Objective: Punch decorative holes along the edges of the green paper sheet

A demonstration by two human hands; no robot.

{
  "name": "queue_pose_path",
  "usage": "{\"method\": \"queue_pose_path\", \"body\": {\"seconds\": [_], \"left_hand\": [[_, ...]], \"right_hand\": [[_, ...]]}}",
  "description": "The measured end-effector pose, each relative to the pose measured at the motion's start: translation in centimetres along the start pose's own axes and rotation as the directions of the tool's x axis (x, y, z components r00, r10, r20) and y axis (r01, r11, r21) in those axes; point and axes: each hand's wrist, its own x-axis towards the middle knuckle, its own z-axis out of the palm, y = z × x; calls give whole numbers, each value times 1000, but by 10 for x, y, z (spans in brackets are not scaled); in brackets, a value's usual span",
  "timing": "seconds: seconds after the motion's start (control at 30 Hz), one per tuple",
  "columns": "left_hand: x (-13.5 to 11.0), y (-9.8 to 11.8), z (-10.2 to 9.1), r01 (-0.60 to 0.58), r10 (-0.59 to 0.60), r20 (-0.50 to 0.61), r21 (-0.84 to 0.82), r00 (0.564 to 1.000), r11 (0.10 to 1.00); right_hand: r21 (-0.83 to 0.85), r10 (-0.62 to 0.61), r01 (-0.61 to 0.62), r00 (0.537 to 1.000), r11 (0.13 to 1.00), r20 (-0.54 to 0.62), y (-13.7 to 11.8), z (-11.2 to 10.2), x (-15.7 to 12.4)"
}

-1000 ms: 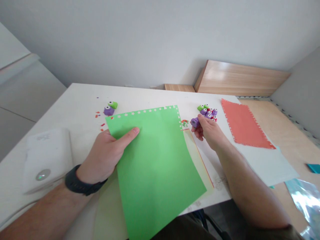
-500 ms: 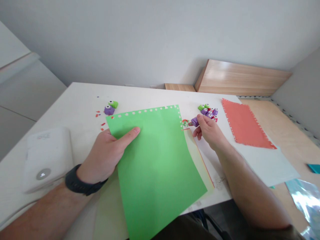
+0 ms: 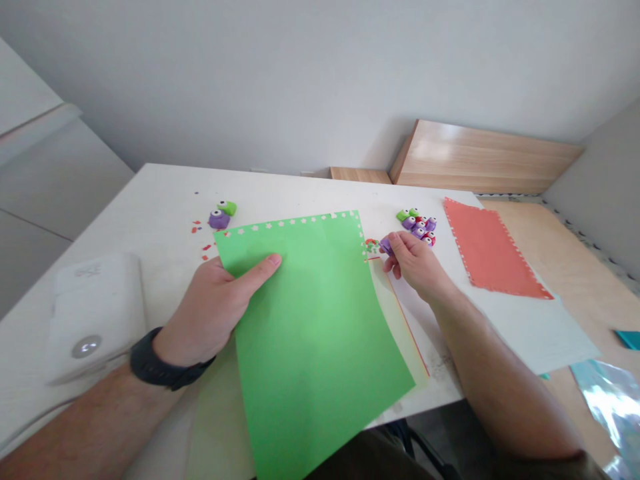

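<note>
A green paper sheet (image 3: 320, 320) with punched holes along its far and right edges lies tilted on the white table (image 3: 165, 200). My left hand (image 3: 215, 307) grips its left edge, thumb on top. My right hand (image 3: 415, 263) pinches a small purple punch (image 3: 385, 245) just off the sheet's upper right corner, beside a little heap of red and green paper bits (image 3: 371, 245). Under the green sheet lie pale yellow sheets (image 3: 400, 320).
A cluster of small purple, green and red punches (image 3: 417, 223) sits behind my right hand. Two more punches (image 3: 221, 215) and paper scraps lie at the far left. A red punched sheet (image 3: 487, 250) lies at the right, a white device (image 3: 95, 313) at the left.
My right hand has carried the purple punch a little left and toward the green sheet's right edge. My left hand and the sheet have hardly moved.
</note>
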Motion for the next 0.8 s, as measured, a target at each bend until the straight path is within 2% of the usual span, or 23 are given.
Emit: {"method": "queue_pose_path", "body": {"seconds": [0.4,0.6,0.8], "left_hand": [[1,0,2,5,-5,14,-14,1000,1000],[0,1,1,0,0,15,3,1000,1000],[-1,2,2,-5,5,15,-1,1000,1000]], "right_hand": [[-23,6,-7,999,1000,-46,-4,-2,-2],[34,-16,19,996,999,-89,-5,2,-1],[208,15,-18,1000,978,15,-15,2,-6]]}}
